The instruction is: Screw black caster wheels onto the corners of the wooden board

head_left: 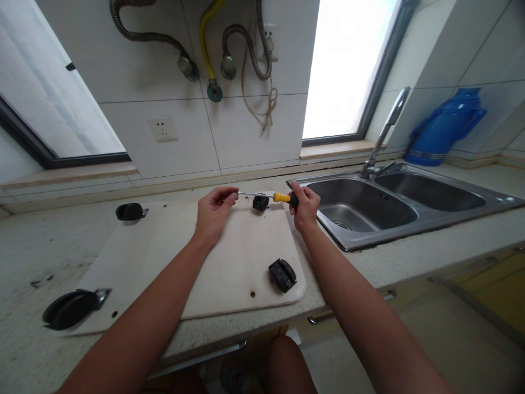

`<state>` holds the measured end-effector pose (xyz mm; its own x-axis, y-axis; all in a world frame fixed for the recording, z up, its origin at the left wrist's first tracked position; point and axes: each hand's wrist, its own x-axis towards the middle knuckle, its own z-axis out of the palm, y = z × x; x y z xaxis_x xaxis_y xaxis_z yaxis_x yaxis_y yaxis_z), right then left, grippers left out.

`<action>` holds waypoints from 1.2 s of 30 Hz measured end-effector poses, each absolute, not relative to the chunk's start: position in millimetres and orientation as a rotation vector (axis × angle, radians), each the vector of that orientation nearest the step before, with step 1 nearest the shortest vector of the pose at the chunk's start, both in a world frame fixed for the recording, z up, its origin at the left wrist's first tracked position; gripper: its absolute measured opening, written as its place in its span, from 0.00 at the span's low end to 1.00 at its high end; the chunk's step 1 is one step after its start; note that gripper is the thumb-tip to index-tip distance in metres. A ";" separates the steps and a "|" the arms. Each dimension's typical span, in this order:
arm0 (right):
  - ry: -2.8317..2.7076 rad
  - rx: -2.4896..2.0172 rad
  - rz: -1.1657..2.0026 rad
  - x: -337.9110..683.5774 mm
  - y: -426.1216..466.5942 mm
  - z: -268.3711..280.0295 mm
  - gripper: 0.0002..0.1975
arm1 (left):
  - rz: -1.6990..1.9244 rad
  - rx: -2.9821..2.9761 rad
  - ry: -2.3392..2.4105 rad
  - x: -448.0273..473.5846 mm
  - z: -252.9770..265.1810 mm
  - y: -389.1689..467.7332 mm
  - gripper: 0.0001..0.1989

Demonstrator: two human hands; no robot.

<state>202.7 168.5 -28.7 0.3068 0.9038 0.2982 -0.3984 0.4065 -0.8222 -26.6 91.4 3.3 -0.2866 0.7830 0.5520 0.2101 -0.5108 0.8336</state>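
My right hand (305, 205) grips the dark end of a screwdriver (282, 197) with a yellow and black handle. The shaft points left, held level above the far right part of a pale board (229, 273). At the shaft's tip, the thumb and fingers of my left hand (217, 210) are pinched together; a small dark bit shows there, too small to name. Just below the shaft sits a black caster wheel (260, 202) on the board. Another black caster (283, 274) is at the near right corner. Two more, a far left caster (129, 212) and a near left caster (71, 309), lie along the left edge.
A double steel sink (353, 241) with a tap (385, 131) is set into the counter on the right. Behind it leans a blue thermos flask (447, 128). Hoses and a yellow pipe (205, 38) hang on the tiled wall. Drawer handles (320, 318) jut below the counter edge.
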 end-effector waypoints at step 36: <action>-0.369 -0.660 0.983 218.7 175.4 -1.5 0.32 | 1.344 2.471 1.273 -12.3 -7.1 77.6 0.27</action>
